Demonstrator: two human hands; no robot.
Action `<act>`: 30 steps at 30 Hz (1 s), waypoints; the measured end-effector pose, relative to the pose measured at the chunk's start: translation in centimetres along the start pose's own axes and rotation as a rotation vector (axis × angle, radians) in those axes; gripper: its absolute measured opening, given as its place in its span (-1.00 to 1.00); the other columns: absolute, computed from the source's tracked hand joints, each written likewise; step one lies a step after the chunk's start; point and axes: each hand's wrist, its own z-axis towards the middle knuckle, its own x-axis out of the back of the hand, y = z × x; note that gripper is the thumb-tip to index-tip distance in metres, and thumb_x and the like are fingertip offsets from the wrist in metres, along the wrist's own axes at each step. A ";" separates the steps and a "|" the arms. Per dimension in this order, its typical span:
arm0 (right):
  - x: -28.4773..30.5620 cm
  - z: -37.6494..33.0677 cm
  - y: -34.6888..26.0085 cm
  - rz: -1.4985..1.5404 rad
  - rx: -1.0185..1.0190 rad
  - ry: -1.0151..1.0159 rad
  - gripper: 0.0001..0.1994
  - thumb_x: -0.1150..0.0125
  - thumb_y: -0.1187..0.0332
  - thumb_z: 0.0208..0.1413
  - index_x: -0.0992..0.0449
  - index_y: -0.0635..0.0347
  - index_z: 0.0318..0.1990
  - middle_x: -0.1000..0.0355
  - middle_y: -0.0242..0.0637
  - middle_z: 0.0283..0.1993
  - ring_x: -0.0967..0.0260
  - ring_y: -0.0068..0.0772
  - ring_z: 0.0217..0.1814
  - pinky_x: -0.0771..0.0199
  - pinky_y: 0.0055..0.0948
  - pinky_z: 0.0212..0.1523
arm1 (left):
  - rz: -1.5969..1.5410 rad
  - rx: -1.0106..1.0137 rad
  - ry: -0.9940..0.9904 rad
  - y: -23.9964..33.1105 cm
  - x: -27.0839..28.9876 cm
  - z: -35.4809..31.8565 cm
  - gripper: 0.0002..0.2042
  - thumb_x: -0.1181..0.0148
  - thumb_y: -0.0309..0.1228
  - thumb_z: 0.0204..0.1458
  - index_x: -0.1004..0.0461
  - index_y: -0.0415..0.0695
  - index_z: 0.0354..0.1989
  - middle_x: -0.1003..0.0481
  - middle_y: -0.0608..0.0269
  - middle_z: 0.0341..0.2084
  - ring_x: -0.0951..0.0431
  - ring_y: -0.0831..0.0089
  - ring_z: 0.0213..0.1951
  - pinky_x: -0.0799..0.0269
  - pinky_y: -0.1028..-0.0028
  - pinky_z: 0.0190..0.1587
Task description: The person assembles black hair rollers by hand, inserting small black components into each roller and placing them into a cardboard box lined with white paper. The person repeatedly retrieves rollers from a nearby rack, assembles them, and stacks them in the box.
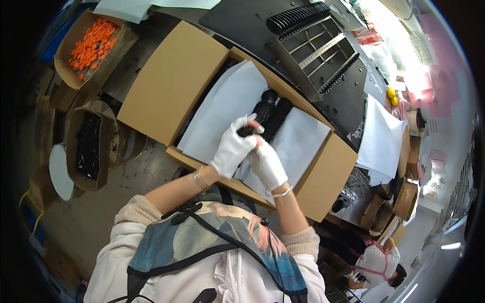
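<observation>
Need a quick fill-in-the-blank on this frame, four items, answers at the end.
The left hand and right hand wear white ____.
The gold-coloured band is around the ____ wrist.
The long items between the white sheets in the open cardboard box are coloured ____.
The small pieces heaped at upper left are coloured ____.
Missing words: gloves; left; black; orange.

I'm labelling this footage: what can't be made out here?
All in the head view:
Anything between the left hand and right hand: masked by their overlap.
Black rolls' near ends: behind the hands.
Carton's bottom: under white sheets.
Co-worker's fingers: too small.
</observation>
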 end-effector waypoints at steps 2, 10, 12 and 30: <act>-0.4 -2.3 1.1 0.120 -0.078 -0.014 -0.69 -0.06 0.18 0.37 -0.41 0.17 0.10 -0.40 -0.45 0.02 -0.35 -0.54 0.10 -0.40 -0.37 0.18 | 0.124 -0.113 -0.011 -1.0 -0.1 -2.3 -0.78 -0.11 -0.58 -0.08 -0.51 -0.20 -0.21 -0.61 0.17 -0.17 -0.41 0.31 0.18 -0.16 0.33 0.36; 0.2 -8.3 1.6 0.189 -0.203 0.062 -0.46 -0.33 0.11 0.17 -0.39 0.32 0.14 -0.44 -0.37 0.01 -0.41 -0.47 0.06 -0.45 -0.42 0.09 | 0.171 0.028 -0.420 -2.2 2.0 -5.9 -0.66 0.06 -0.30 0.26 -0.46 -0.19 0.11 -0.46 0.12 0.15 -0.33 0.22 0.29 -0.12 0.29 0.37; 1.2 -7.6 0.9 -0.419 -0.110 0.284 -0.46 -0.41 0.13 0.06 -0.46 0.35 0.06 -0.49 -0.29 -0.03 -0.40 -0.51 0.06 -0.42 -0.47 0.08 | 0.172 0.114 -0.260 -1.7 2.8 -5.2 -0.54 0.29 -0.16 0.42 -0.37 -0.23 0.23 -0.47 0.12 0.13 -0.38 0.34 0.23 -0.16 0.40 0.32; 2.9 -2.7 2.1 -2.059 0.392 0.022 -0.23 -0.40 0.25 -0.13 -0.28 0.44 0.26 -0.17 0.00 0.36 -0.12 0.06 0.37 -0.12 -0.03 0.36 | 0.975 -0.606 -0.274 -1.2 4.8 -0.9 -0.81 -0.17 -0.45 -0.03 -0.59 -0.17 -0.24 -0.59 0.13 -0.20 -0.55 0.16 0.01 -0.45 0.24 0.07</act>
